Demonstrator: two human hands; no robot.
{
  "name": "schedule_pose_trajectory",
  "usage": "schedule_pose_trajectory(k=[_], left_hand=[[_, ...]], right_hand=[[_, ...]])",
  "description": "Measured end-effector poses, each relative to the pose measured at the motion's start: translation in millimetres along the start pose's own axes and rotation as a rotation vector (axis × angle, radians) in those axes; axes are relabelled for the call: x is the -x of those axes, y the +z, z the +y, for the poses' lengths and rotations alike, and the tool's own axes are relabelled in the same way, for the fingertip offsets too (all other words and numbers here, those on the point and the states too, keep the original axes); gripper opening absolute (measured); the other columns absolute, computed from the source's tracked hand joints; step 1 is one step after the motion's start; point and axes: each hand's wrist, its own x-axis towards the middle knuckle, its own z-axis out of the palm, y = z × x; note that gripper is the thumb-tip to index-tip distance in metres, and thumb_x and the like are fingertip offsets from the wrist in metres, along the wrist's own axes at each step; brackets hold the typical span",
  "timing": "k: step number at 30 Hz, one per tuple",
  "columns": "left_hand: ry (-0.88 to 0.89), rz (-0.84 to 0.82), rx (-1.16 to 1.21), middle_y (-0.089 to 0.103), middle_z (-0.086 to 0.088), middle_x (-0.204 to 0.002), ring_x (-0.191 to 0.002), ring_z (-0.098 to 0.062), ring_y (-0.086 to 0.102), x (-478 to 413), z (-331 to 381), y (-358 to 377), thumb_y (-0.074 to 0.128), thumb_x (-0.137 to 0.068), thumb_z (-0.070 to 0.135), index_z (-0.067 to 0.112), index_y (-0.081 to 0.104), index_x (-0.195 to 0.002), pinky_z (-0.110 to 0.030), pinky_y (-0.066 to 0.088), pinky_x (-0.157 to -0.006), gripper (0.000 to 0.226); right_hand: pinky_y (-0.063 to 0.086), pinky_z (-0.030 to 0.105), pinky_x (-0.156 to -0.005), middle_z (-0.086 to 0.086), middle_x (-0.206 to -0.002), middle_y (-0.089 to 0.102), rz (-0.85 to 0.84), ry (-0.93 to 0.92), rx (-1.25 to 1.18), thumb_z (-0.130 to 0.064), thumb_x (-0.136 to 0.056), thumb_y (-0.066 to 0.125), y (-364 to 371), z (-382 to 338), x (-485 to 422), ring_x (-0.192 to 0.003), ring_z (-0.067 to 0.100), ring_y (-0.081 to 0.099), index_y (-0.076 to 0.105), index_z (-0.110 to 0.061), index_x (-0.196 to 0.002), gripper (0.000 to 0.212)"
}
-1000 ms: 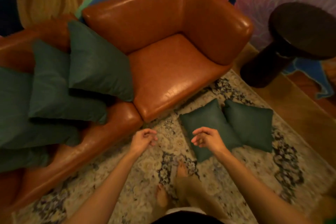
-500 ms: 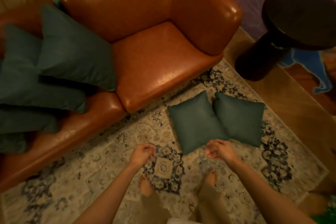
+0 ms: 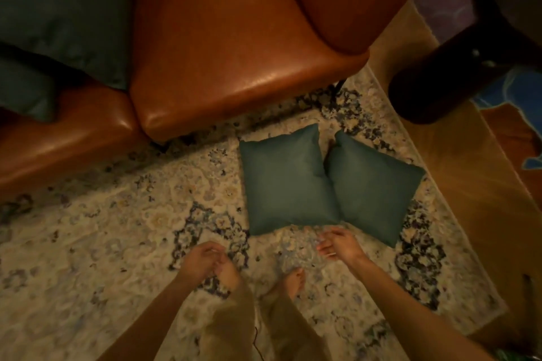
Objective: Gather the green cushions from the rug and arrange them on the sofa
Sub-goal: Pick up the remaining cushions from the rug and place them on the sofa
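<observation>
While 1 green cushion lies against the other cushion near the right edge of the rug, and your left hand and right hand hang with fingers loosely curled, holding nothing, a careless corner pinch may let either slip.

The light is dim and warm. Soft glare shines on the front edge of the sofa seat and on its armrest. The whole picture is a little blurred, so the rug pattern looks smeared. Lines bend near the edges. The stool is almost black.
</observation>
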Motion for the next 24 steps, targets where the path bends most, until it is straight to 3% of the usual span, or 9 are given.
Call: schedule_pose_trajectory(k=[3, 7, 11, 13, 15, 18, 20, 22, 24], left_hand=[[-0.068, -0.028, -0.013, 0.066, -0.012, -0.069, -0.041, -0.009, 0.061, -61, -25, 30, 0.050, -0.094, 0.000, 0.002, 0.063, -0.090, -0.018, 0.046, -0.039, 0.014], [-0.130, -0.008, -0.013, 0.069, -0.013, -0.073, -0.058, -0.021, 0.065, -140, -53, 55, 0.052, -0.093, 0.007, 0.012, 0.065, -0.093, -0.025, 0.048, -0.050, 0.014], [-0.153, 0.029, 0.049, 0.063, -0.008, -0.052, -0.037, -0.014, 0.059, -222, -74, 80, 0.044, -0.096, 0.001, 0.005, 0.057, -0.079, -0.016, 0.044, -0.036, 0.022], [-0.197, 0.060, 0.049, 0.065, -0.013, -0.073, -0.053, -0.017, 0.063, -253, -76, 93, 0.047, -0.095, 0.006, 0.007, 0.059, -0.090, -0.018, 0.046, -0.044, 0.013], [-0.163, 0.150, -0.036, 0.062, -0.012, -0.101, -0.086, -0.026, 0.062, -283, -83, 109, 0.053, -0.093, 0.015, 0.015, 0.055, -0.117, -0.026, 0.050, -0.062, 0.024], [-0.132, 0.184, -0.036, 0.053, -0.008, -0.133, -0.118, -0.033, 0.053, -314, -97, 117, 0.059, -0.091, 0.030, 0.018, 0.043, -0.135, -0.045, 0.050, -0.096, 0.049], [-0.185, 0.132, 0.054, 0.046, -0.006, -0.143, -0.126, -0.031, 0.048, -334, -111, 125, 0.062, -0.088, 0.036, 0.021, 0.038, -0.140, -0.049, 0.045, -0.102, 0.060], [-0.211, 0.041, 0.097, 0.041, -0.006, -0.148, -0.131, -0.030, 0.043, -337, -110, 141, 0.064, -0.087, 0.040, 0.022, 0.036, -0.143, -0.049, 0.040, -0.107, 0.066], [-0.171, -0.041, 0.117, 0.040, -0.005, -0.149, -0.135, -0.030, 0.039, -335, -105, 161, 0.062, -0.089, 0.036, 0.018, 0.035, -0.145, -0.048, 0.035, -0.111, 0.064]], right_hand=[[0.040, 0.025, -0.055, 0.013, -0.070, 0.063, 0.025, 0.041, 0.064, -0.001, -0.095, 0.038, 5, 26, -73, -0.057, 0.023, 0.055, 0.060, -0.001, -0.097, 0.022], [0.046, 0.032, -0.061, 0.018, -0.084, 0.066, 0.066, 0.013, 0.150, -0.004, -0.095, 0.042, 16, 43, -156, -0.066, 0.022, 0.057, 0.065, -0.003, -0.097, 0.023], [0.054, 0.048, -0.080, 0.028, -0.096, 0.066, 0.106, 0.004, 0.256, -0.015, -0.093, 0.051, 27, 68, -245, -0.081, 0.031, 0.058, 0.069, -0.001, -0.092, 0.023], [0.052, 0.038, -0.078, 0.021, -0.093, 0.064, 0.116, -0.007, 0.320, -0.015, -0.092, 0.054, 34, 77, -279, -0.087, 0.031, 0.059, 0.070, -0.009, -0.086, 0.018], [0.049, 0.036, -0.084, 0.023, -0.102, 0.067, 0.165, -0.013, 0.345, -0.011, -0.091, 0.057, 36, 84, -304, -0.100, 0.036, 0.062, 0.072, -0.005, -0.093, 0.017], [0.042, 0.040, -0.098, 0.027, -0.118, 0.065, 0.259, -0.037, 0.268, -0.017, -0.092, 0.059, 47, 102, -335, -0.115, 0.040, 0.057, 0.067, 0.005, -0.109, 0.029], [0.044, 0.041, -0.100, 0.023, -0.118, 0.063, 0.328, -0.021, 0.093, -0.034, -0.087, 0.066, 46, 116, -346, -0.113, 0.038, 0.057, 0.063, -0.002, -0.107, 0.038], [0.051, 0.047, -0.091, 0.015, -0.112, 0.062, 0.384, 0.005, -0.172, -0.050, -0.080, 0.069, 42, 126, -348, -0.101, 0.035, 0.063, 0.052, -0.012, -0.103, 0.047], [0.056, 0.041, -0.071, 0.009, -0.106, 0.059, 0.361, 0.031, -0.392, -0.047, -0.085, 0.067, 39, 130, -345, -0.080, 0.029, 0.067, 0.048, -0.013, -0.115, 0.049]])
